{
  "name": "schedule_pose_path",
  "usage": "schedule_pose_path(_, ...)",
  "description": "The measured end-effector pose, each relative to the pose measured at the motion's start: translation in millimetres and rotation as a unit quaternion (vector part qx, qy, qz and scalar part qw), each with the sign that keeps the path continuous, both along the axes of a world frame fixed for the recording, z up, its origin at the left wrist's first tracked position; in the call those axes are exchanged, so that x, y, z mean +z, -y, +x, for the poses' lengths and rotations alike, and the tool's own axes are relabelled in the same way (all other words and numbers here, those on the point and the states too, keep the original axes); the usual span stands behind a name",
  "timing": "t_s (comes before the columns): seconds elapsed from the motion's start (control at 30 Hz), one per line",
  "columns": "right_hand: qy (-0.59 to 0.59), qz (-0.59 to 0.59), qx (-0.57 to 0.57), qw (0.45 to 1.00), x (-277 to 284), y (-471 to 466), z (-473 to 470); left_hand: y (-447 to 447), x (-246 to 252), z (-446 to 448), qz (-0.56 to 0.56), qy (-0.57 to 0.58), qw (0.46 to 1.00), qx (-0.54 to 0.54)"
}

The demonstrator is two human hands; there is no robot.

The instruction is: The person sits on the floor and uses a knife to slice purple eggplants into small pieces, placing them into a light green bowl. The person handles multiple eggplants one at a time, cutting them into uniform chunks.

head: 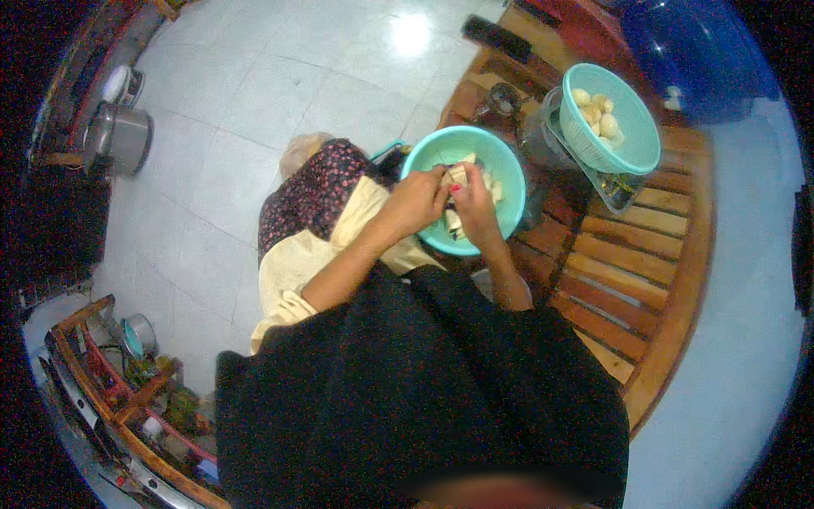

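A turquoise plastic bowl (514, 167) stands before me with pale cut pieces of food (455, 223) in it. Over the bowl, my left hand (420, 198) has its fingers closed around something thin, perhaps a knife; the fingers hide most of it. Close beside it, my right hand (474, 202), with red nail polish, grips a pale food piece (456, 173). The fingertips of both hands nearly meet. To the right, a turquoise plastic colander (642, 137) holds several round, pale peeled items (598, 114) that look like potatoes or onions.
The colander rests on a tray (620, 202) on a slatted wooden bench (629, 254). A dark round object (503, 98) lies behind the bowl. Patterned cloth (318, 191) covers my leg. Metal pots (121, 137) stand at the far left, a wooden rack (127, 407) at lower left.
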State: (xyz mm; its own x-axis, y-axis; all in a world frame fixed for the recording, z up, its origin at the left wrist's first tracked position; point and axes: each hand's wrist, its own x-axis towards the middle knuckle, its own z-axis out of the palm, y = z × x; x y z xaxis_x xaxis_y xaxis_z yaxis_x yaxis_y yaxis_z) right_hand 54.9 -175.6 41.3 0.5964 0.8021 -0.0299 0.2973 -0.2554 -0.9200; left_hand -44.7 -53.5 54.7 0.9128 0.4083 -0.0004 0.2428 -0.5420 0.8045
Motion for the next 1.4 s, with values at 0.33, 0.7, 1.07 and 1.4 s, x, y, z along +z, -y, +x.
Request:
schedule_pose_path(0.33, -0.056, 0.068, -0.148, 0.985, -10.3, -23.9, -7.8, 7.9, 3.1, 2.4, 0.012, 0.012, 1.0, 0.012)
schedule_pose_path(0.7, -0.054, -0.035, -0.147, 0.987, -19.7, -3.8, 23.4, -22.7, -18.3, -5.2, -0.445, -0.028, 0.885, 0.135)
schedule_pose_path(1.07, 0.008, 0.015, 0.082, 0.996, 13.9, 6.4, 3.9, -12.6, 6.8, -7.0, -0.132, -0.005, 0.991, -0.027)
schedule_pose_path(1.4, 0.004, 0.023, -0.097, 0.995, -16.3, -12.6, -19.8, 0.9, 4.8, 1.5, 0.018, -0.037, 0.999, 0.01)
